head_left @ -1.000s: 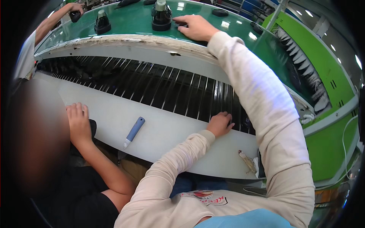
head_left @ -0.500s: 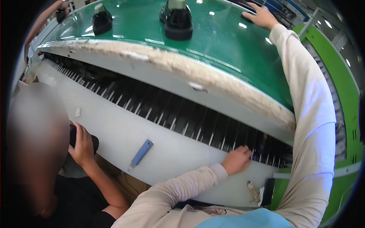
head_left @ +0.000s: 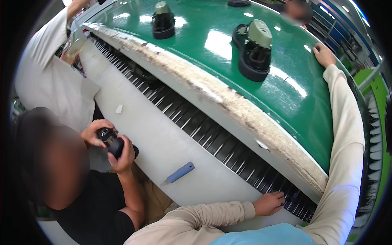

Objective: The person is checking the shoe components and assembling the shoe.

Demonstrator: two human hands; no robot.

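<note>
Left of the green belt (head_left: 302,110), a co-worker's two hands (head_left: 123,158) now hold a black shoe (head_left: 115,148). Below the belt, the left hand (head_left: 269,203), its grip half-curled, lies at the rollers (head_left: 232,153); any hold can't be told. Black shoes (head_left: 254,61) stand on the belt. At its right rim, the right hand (head_left: 325,56) has seemingly left a dark piece; its loosely bent grip's contents are unclear.

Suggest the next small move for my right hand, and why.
Probably ease the right hand leftward, toward the nearest black shoe. The hand is by the far right edge of the green surface with no shoe visible in it, while that shoe stands upright, apart from it. The left hand is lower, at the dark slatted strip.
</note>
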